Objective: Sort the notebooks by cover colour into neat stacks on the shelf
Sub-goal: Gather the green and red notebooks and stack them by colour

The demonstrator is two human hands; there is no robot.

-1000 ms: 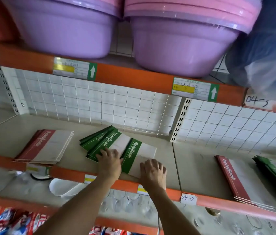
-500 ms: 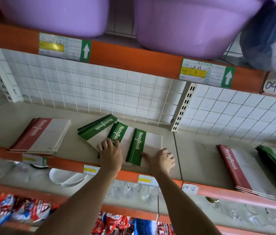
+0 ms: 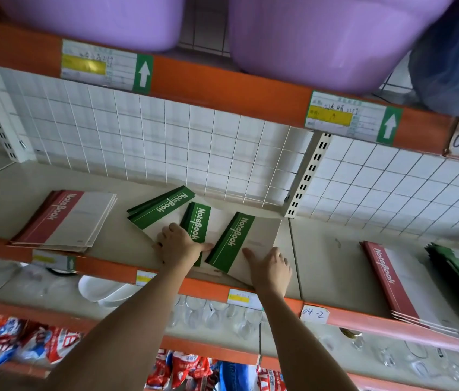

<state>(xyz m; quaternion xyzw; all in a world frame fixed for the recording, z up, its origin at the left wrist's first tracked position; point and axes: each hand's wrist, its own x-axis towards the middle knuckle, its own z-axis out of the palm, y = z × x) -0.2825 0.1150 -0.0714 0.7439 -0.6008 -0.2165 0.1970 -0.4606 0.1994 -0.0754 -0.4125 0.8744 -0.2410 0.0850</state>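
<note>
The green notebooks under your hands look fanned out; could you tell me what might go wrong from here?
The rightmost green notebook, under the right hand, has its near corner at the shelf's orange front edge; a push could tip it off. The left hand lies flat on the splayed green notebooks, so squaring them may skew them further.

My left hand [image 3: 179, 245] presses flat on the fanned green notebooks [image 3: 194, 221] on the shelf [image 3: 321, 249], my right hand [image 3: 269, 268] flat on the rightmost one; red stack [image 3: 67, 218] sits left.
</note>
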